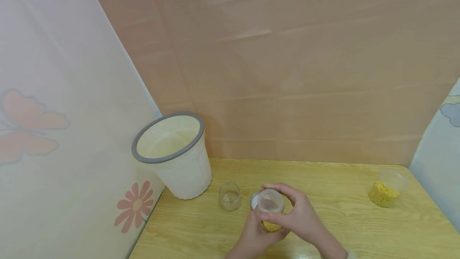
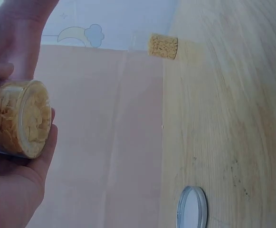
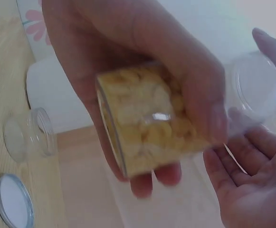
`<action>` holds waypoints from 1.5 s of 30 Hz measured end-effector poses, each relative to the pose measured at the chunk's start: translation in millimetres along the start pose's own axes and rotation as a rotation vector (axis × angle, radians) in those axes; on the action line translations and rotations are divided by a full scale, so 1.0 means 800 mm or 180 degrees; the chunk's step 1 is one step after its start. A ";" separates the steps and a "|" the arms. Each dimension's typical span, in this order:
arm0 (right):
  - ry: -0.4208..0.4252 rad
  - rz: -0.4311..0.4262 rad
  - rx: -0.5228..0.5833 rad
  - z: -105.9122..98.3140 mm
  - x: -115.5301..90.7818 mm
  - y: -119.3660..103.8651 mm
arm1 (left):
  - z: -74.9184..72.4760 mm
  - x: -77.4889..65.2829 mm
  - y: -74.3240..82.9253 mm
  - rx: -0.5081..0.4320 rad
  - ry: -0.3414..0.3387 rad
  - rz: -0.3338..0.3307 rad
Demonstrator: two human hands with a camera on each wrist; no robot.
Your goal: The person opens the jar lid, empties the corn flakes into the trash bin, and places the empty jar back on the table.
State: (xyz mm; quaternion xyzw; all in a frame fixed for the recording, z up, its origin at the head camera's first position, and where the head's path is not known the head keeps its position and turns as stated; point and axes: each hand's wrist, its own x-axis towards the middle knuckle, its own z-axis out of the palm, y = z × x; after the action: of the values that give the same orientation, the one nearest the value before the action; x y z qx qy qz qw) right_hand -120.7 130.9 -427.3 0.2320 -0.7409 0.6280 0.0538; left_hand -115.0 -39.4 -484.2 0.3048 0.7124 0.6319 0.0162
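Observation:
Between both hands is a clear jar [image 1: 271,215] partly filled with yellow flake-like pieces, its upper part see-through. My left hand [image 1: 253,233] grips the lower, filled part; the thumb and fingers wrap round the flakes [image 3: 147,118] in the right wrist view. My right hand [image 1: 300,215] is curled about the jar's top, thumb on the near side and a finger on the far side. A silver-rimmed lid [image 1: 254,200] lies on the table just behind the jar, partly hidden by it. Left of the lid stands a small clear jar [image 1: 230,197] with nothing visible inside.
A white bin [image 1: 192,175] with a grey rim stands at the table's back left, near the patterned wall. Far to the right, another clear jar [image 1: 385,193] of yellow pieces is near the wooden table's [image 1: 334,187] right edge. A pinkish-brown curtain [image 1: 287,71] hangs behind.

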 end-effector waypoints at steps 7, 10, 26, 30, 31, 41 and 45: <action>0.0190 -0.0242 -0.0160 -0.027 -0.001 0.005 | -0.004 -0.001 0.005 -0.0119 0.0165 -0.0217; 0.0174 -0.0239 -0.0176 -0.030 -0.003 0.005 | -0.005 0.000 0.003 -0.0132 0.0161 -0.0163; 0.0028 0.0078 -0.0248 0.006 -0.004 -0.007 | -0.007 0.003 -0.003 0.0493 0.0159 0.0276; 0.0039 0.0233 -0.0100 0.017 -0.002 -0.009 | -0.002 0.004 -0.003 0.0632 0.0101 0.0492; 0.0053 0.0249 -0.0082 0.019 -0.002 -0.009 | 0.000 0.004 -0.004 0.0643 0.0093 0.0495; 0.0093 0.0290 -0.0240 0.017 -0.003 -0.008 | 0.004 0.005 -0.005 0.0452 -0.0011 0.0582; 0.0106 0.0346 -0.0217 0.008 -0.006 -0.007 | 0.003 0.005 -0.005 0.0404 -0.0045 0.0519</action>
State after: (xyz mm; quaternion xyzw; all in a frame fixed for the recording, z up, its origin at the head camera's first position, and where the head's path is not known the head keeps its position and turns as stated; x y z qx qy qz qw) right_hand -112.7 125.7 -425.8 0.1790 -0.7723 0.6082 0.0398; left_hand -118.9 -35.7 -486.7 0.3666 0.7237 0.5825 -0.0496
